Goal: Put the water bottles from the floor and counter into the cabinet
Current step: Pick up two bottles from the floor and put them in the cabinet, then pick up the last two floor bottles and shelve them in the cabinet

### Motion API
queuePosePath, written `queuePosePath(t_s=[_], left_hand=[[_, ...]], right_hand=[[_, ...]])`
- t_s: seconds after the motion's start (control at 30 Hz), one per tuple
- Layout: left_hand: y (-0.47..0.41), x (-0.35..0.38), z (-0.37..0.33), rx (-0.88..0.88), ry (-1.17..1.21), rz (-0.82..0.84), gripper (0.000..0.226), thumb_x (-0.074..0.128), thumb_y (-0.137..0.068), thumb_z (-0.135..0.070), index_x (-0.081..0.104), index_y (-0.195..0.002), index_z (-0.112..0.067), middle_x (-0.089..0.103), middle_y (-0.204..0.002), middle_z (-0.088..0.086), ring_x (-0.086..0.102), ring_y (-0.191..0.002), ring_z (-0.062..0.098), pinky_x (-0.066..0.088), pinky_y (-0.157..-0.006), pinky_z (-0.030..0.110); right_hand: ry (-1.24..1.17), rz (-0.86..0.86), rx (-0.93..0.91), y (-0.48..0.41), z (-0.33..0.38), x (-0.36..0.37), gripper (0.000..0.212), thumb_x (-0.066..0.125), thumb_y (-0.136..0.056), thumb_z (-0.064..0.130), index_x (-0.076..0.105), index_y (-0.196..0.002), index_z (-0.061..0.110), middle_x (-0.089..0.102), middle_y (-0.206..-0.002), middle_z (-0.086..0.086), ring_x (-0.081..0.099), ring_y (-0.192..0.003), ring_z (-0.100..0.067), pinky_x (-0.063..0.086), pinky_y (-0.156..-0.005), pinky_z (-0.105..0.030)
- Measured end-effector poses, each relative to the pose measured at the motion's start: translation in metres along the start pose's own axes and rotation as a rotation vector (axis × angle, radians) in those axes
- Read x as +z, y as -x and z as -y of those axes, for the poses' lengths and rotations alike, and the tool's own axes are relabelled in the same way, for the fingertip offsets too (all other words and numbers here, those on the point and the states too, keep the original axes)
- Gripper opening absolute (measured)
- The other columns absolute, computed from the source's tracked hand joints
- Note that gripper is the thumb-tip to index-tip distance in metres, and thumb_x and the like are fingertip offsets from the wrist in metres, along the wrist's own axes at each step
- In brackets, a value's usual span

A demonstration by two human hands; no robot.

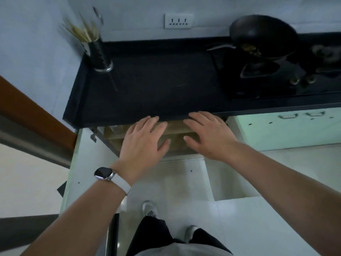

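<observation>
We look down at the dark worktop [156, 84], and everything is placed from it. Under its front edge the cabinet [177, 137] stands open, showing pale wooden shelves, with one white door [83, 163] swung out below the worktop's left end and another door [230, 180] out toward the right.

Our left grip [145, 139] and right grip [208, 133] hang side by side in front of that opening. Both are palm down with fingers straight and slightly spread, and both hold nothing. Their fingertips reach the worktop's front edge, but we cannot tell whether they touch it.

On the top shelf, just under the worktop's edge and left of our left grip, a glassy shape [116, 129] shows. It is too blurred for us to call it a water bottle.

A watch [105, 173] sits on the left wrist. At the worktop's back left corner stands a chopstick holder [99, 52]. At its right end a black wok [262, 36] rests on the stove [276, 78]. A wall socket [178, 20] is above the worktop. Below the worktop, our shoes [150, 207] stand on the pale floor [258, 228].
</observation>
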State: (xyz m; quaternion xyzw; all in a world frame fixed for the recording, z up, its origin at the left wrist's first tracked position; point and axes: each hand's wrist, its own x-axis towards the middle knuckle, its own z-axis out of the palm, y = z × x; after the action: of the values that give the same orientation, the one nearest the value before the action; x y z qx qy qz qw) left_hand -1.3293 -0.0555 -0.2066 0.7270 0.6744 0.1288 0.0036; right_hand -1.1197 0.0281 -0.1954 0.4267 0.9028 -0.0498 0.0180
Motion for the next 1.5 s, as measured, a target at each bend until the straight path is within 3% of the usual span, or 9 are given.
queuePosePath(t_s=[0.17,0.47,0.77,0.93,1.13,1.3,1.5], left_hand=[[-0.032,-0.023,-0.034,0.132,0.018,-0.030,0.051,0.058,-0.095,-0.044,0.057,-0.139,-0.020,0.054,-0.145,0.008,0.045,-0.138,0.030,0.038,-0.109,0.048],[-0.096,-0.036,-0.056,0.411,0.087,0.056,0.053,0.055,-0.097,-0.042,0.050,-0.146,-0.021,0.047,-0.152,0.008,0.036,-0.144,0.028,0.033,-0.113,0.046],[-0.138,-0.020,-0.100,0.729,0.166,0.071,0.049,0.057,-0.095,-0.038,0.057,-0.138,-0.016,0.056,-0.142,0.011,0.046,-0.137,0.031,0.040,-0.107,0.049],[-0.142,-0.006,-0.162,0.848,0.179,0.090,0.050,0.054,-0.093,-0.041,0.060,-0.135,-0.015,0.058,-0.139,0.013,0.049,-0.134,0.034,0.042,-0.105,0.051],[-0.140,0.011,-0.253,0.949,0.144,0.107,0.053,0.048,-0.089,-0.045,0.061,-0.132,-0.017,0.060,-0.136,0.012,0.051,-0.131,0.033,0.041,-0.105,0.051],[-0.138,0.026,-0.347,1.035,0.109,0.121,0.054,0.045,-0.091,-0.047,0.060,-0.133,-0.017,0.059,-0.137,0.011,0.050,-0.132,0.033,0.041,-0.106,0.050],[-0.135,0.043,-0.462,1.123,0.105,0.117,0.055,0.044,-0.089,-0.047,0.063,-0.130,-0.015,0.061,-0.134,0.012,0.053,-0.128,0.035,0.044,-0.102,0.052]], right_hand=[[-0.012,-0.076,0.144,0.034,-0.026,-0.038,0.065,0.030,-0.092,0.058,0.044,-0.145,0.024,0.040,-0.152,-0.001,0.032,-0.141,-0.025,0.027,-0.114,-0.041],[-0.011,-0.122,0.468,0.070,-0.037,-0.075,0.055,0.036,-0.099,0.052,0.036,-0.149,0.028,0.032,-0.157,0.002,0.025,-0.145,-0.024,0.021,-0.117,-0.040],[-0.032,-0.155,0.809,0.130,-0.038,-0.073,0.058,0.032,-0.095,0.056,0.043,-0.144,0.026,0.039,-0.153,-0.001,0.032,-0.142,-0.026,0.027,-0.114,-0.043],[-0.049,-0.194,0.957,0.184,-0.058,-0.064,0.063,0.029,-0.091,0.060,0.046,-0.141,0.026,0.044,-0.149,-0.002,0.037,-0.138,-0.029,0.032,-0.110,-0.044],[-0.055,-0.257,1.052,0.254,-0.105,-0.057,0.054,0.046,-0.095,0.051,0.047,-0.141,0.023,0.046,-0.148,-0.003,0.036,-0.138,-0.028,0.030,-0.111,-0.041],[-0.074,-0.289,1.110,0.323,-0.164,-0.049,0.064,0.031,-0.089,0.059,0.051,-0.138,0.022,0.050,-0.143,-0.004,0.042,-0.134,-0.030,0.033,-0.108,-0.041],[-0.044,-0.240,1.137,0.404,-0.228,-0.040,0.063,0.034,-0.088,0.057,0.055,-0.135,0.020,0.055,-0.138,-0.008,0.048,-0.128,-0.033,0.034,-0.109,-0.043]])
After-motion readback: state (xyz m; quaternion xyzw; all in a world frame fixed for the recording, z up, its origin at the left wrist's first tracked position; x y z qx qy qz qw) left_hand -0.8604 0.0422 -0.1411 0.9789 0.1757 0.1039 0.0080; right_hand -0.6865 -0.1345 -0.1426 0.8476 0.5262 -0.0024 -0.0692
